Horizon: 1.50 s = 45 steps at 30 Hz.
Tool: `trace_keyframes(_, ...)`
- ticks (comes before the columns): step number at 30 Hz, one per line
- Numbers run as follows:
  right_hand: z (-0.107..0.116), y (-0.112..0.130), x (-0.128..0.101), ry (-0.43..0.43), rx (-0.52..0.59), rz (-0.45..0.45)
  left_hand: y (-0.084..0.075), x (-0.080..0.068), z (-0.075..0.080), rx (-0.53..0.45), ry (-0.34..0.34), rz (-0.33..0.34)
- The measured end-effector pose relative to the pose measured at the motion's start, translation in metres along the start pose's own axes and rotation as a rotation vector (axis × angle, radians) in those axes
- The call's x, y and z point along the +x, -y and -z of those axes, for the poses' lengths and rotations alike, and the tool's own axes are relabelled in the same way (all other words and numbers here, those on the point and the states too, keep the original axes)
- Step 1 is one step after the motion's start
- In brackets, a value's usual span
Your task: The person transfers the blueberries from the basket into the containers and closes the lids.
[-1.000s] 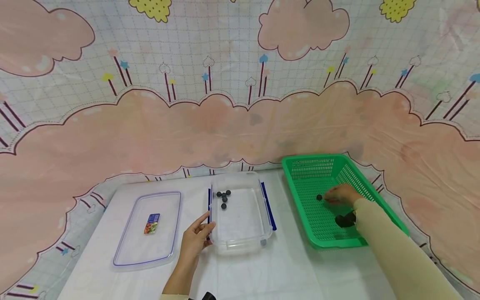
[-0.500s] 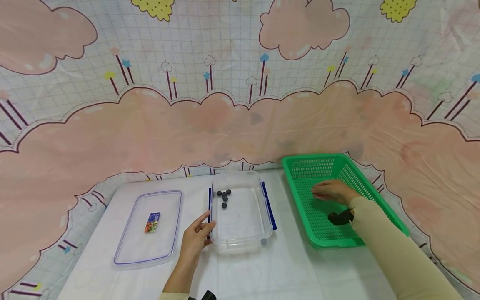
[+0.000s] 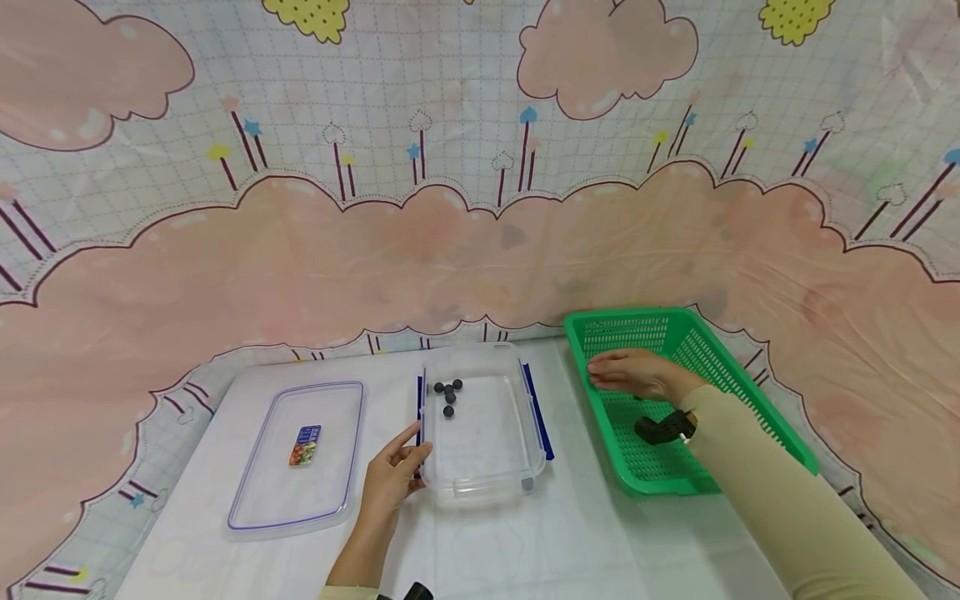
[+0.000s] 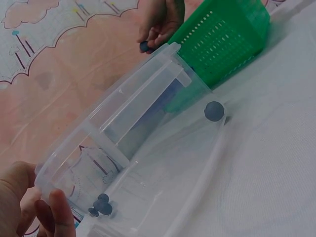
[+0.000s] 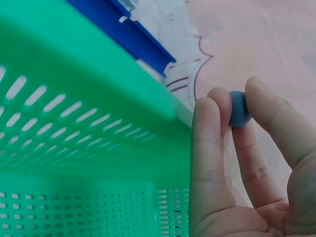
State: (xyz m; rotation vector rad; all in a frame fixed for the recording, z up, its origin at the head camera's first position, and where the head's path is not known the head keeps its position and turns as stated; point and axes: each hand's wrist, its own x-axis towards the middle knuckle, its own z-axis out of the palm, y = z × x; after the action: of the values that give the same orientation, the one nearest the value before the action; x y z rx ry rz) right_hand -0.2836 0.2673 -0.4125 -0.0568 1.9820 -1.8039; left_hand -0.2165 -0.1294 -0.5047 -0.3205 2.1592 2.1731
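- Fingers (image 5: 207, 143) in a pinch, and there it was: I had a small dark ball (image 5: 239, 109) nipped between thumb and fingertips of the right hand (image 3: 633, 372), parted only by the ball itself.
- That hand was up at the left rim of the green basket (image 3: 667, 486), which sat against the table's far edge, toward its right corner.
- Over on the other side, the left hand (image 3: 390, 475) had thumb and fingers bent around the left wall of the clear container (image 3: 491, 442), mid-table near the far edge, and I judged it was steadying it.
- Score so far: five balls (image 3: 450, 397) lay inside, toward the container's far left corner, four bunched and one apart.
- Ball in the fingers: out of the basket's bottom, not yet in the container, so I'd have called that delivery half made.
- What was left? A dark speck (image 3: 637, 397) showed under the palm, maybe another ball; I couldn't tell, and the arm hid part of the basket.
- Lid (image 3: 322, 492) off, lying by the table's left edge, so closing up, if wanted, remained undone.
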Motion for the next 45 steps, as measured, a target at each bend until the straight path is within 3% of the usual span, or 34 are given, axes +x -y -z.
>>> trace_keyframes(17, -0.026, 0.007, 0.023, -0.07, -0.015, 0.018, 0.0, -0.002, 0.0, -0.013, -0.004, -0.006)
trace_keyframes(28, -0.051, 0.009, 0.045, -0.042, -0.048, 0.016, -0.003, -0.004, -0.001, -0.007, -0.007, -0.006)
trace_keyframes(35, -0.062, 0.008, 0.057, -0.079, -0.022, -0.012, -0.003, -0.003, -0.002, 0.004, -0.023, 0.006)
trace_keyframes(45, -0.083, 0.005, 0.07, -0.038, 0.031, -0.027, -0.003, -0.004, -0.001, -0.009, -0.019, -0.006)
